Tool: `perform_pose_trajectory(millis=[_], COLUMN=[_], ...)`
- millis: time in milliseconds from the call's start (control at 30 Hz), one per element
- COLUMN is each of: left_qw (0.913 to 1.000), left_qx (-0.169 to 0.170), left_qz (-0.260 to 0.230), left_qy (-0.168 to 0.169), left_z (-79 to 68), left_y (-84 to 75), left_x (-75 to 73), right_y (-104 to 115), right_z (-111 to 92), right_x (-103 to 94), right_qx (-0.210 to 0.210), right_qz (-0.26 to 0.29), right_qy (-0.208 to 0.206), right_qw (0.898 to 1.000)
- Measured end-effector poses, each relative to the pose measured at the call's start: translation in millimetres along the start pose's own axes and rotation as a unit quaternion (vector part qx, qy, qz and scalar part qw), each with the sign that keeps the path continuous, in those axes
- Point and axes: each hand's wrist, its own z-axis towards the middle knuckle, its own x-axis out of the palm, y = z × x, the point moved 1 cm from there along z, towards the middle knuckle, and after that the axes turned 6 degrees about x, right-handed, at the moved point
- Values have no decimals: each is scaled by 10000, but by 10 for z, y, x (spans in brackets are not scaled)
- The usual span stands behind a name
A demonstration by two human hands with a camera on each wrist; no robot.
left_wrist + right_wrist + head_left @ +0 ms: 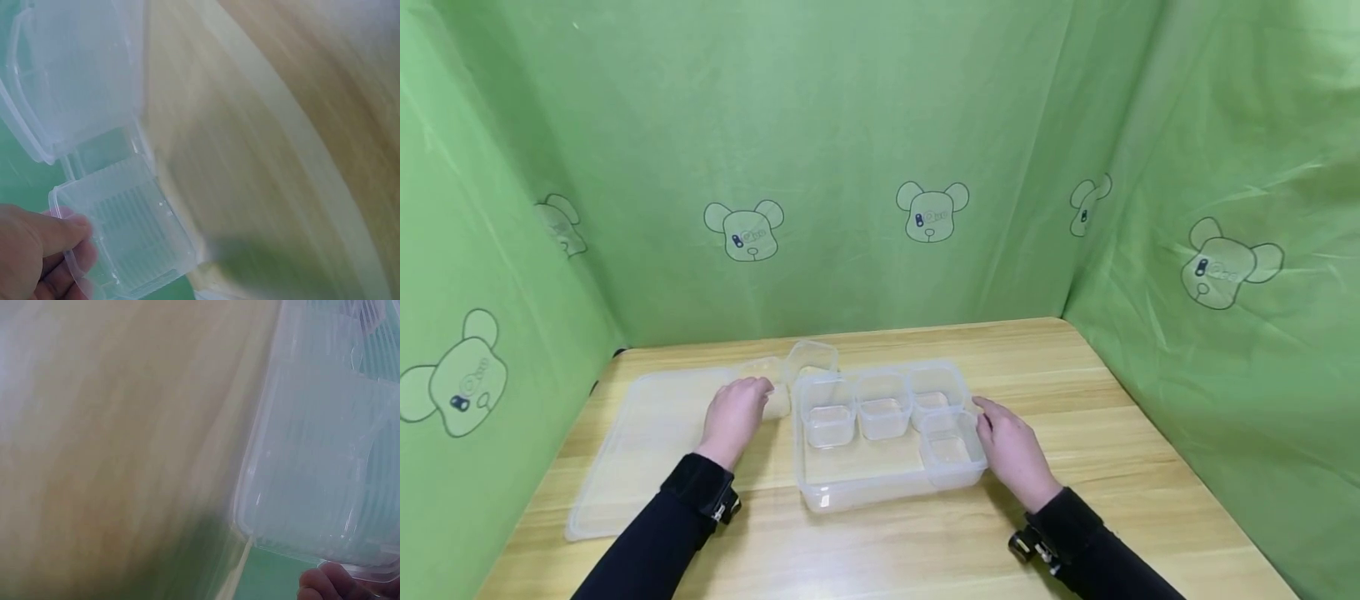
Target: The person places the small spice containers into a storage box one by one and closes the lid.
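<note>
My left hand (733, 417) pinches the rim of a small clear plastic container (134, 228), thumb on one side and fingers on the other, just left of a large clear box (865, 492). Inside that box, three small containers stand in a row along the back, the middle one (883, 421) among them. Another small container (951, 454) sits in the front right corner. At that corner my right hand (1015, 454) grips its rim with the fingertips, seen from below in the right wrist view. The palm side of the right hand is hidden.
A large flat translucent lid (640, 450) lies on the table (1120, 492) at the left. Behind the left hand are more small containers, including a tilted one (811, 357) against the box's back left corner. Green cloth (850, 125) with bear-head prints encloses the table.
</note>
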Motion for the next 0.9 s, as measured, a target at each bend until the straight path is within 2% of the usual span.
perform_pose_trajectory(millis=[567, 767, 900], left_qw=[9996, 9990, 9982], left_qx=[218, 330, 426], left_qz=[-75, -152, -159], left_qy=[-190, -246, -401], left_z=[-93, -121, -135], left_y=[-179, -254, -325], left_x=[-355, -425, -471], right_y=[19, 16, 4], right_z=[16, -1, -10], right_x=[-30, -28, -17], right_qx=[39, -34, -9], right_qz=[17, 19, 6], right_qy=[58, -24, -22], right_qw=[10000, 10000, 10000])
